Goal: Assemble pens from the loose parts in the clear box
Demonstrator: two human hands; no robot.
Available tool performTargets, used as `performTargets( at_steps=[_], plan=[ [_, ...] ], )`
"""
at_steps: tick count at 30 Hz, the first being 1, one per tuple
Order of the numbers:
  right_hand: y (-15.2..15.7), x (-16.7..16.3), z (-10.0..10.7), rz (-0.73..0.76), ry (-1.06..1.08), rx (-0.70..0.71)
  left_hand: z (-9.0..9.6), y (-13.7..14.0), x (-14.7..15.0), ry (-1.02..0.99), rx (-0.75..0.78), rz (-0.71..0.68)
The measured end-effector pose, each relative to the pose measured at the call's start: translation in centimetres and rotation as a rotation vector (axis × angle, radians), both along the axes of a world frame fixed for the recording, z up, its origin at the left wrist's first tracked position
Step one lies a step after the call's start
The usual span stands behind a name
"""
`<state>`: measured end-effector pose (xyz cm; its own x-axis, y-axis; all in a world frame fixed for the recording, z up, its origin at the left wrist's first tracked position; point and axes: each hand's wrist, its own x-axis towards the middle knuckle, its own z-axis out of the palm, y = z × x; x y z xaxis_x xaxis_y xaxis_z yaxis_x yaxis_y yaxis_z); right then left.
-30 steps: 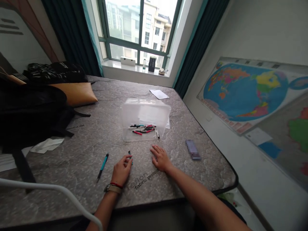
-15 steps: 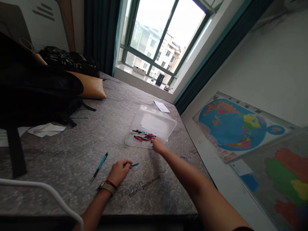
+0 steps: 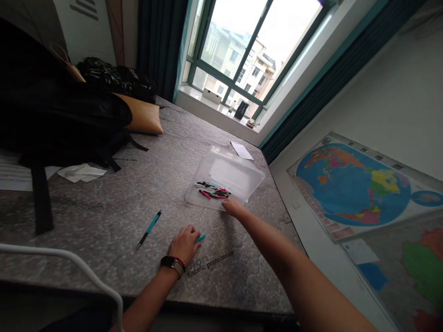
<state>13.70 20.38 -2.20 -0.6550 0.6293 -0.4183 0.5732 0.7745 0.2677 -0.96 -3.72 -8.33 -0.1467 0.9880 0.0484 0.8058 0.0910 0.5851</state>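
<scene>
My left hand [image 3: 184, 244] lies low over the surface, its fingers curled around a short teal pen piece [image 3: 200, 238] whose end sticks out to the right. Left of it, a teal and black pen [image 3: 149, 229] lies by itself. A clear plastic box [image 3: 194, 179] holds a pile of black, red, white and teal pens [image 3: 215, 192]. At the box's near edge, beside the right end of the pile, is my right hand [image 3: 231, 207], fingers closed. Its fingertips are partly hidden, and I cannot see what is in them.
A black backpack [image 3: 69, 110] and a tan pouch [image 3: 145, 115] occupy the left side. Crumpled white paper [image 3: 82, 172] lies near the strap. White paper [image 3: 241, 150] rests behind the box. A white curved tube [image 3: 79, 265] crosses the lower left. Maps [image 3: 356, 180] hang on the right wall.
The view has shifted, moving the scene slightly. My left hand has turned over the teal piece and covers more of it. My right hand stays at the box's near edge, beside the pens.
</scene>
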Motion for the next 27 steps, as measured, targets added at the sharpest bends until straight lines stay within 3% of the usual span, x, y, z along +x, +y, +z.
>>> performTargets(
  at_steps=[5, 8, 10, 13, 16, 18, 21, 27],
  plan=[
    [-2.8, -1.0, 0.1, 0.062, 0.031, -0.01, -0.5, 0.5, -0.2, -0.134, 0.046, 0.029],
    [-5.5, -1.5, 0.5, 0.053, 0.294, -0.036, -0.5, 1.0, -0.7, -0.408, 0.104, 0.086],
    [-7.6, -1.3, 0.8, -0.051, 0.605, -0.085, -0.2, 1.4, -1.0, -0.595, 0.11, 0.153],
    [-10.5, -0.4, 0.5, -0.349, 1.051, -0.262, 0.3, 1.6, -1.1, -0.783, 0.118, 0.21],
    [-13.0, 0.7, -0.3, -0.592, 1.333, -0.507, 0.7, 1.4, -0.7, -0.818, 0.15, 0.171],
    [-14.3, 1.1, -0.6, -0.644, 1.416, -0.589, 0.8, 1.1, -0.5, -0.766, 0.167, 0.124],
    [-15.8, 1.2, -0.2, -0.6, 1.411, -0.545, 0.8, 0.8, -0.2, -0.668, 0.18, 0.061],
    [-17.4, 0.5, 1.1, -0.347, 1.262, -0.377, 0.8, 0.7, -0.1, -0.625, 0.18, 0.031]
  ],
)
